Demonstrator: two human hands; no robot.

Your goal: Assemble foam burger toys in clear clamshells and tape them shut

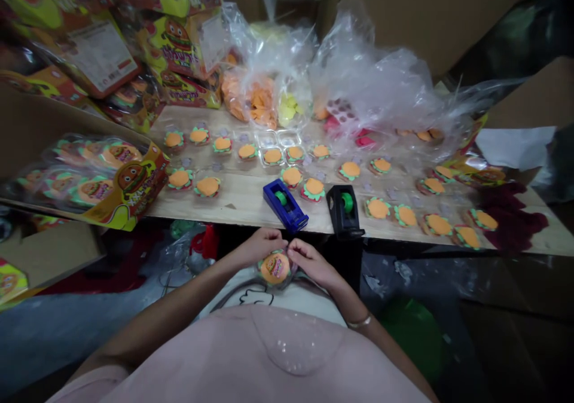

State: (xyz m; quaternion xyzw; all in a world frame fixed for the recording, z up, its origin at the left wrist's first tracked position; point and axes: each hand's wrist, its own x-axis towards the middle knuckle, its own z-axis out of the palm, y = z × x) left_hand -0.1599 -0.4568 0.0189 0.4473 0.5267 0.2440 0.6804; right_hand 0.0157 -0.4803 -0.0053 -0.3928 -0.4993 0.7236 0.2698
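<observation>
In front of my lap is a clear plastic pack with a toy-like burger [274,268], its printed label facing up. My left hand [262,245] is closed at the pack's upper left edge, thumb and fingers pinched together. On the opposite edge my right hand [313,262] pinches near the upper right corner. Whether a small piece of tape lies between the fingertips is too small to make out. Just beyond my hands, at the table's front edge, stand a blue tape dispenser [286,205] and a black tape dispenser [344,210], both with green rolls.
Several burgers in clear packs [377,207] are spread over the wooden table [242,202]. An open display box [139,185] of labelled packs stands at left, stacked boxes [179,44] behind. Plastic bags of parts [260,95] line the back. A dark red cloth [511,217] lies right.
</observation>
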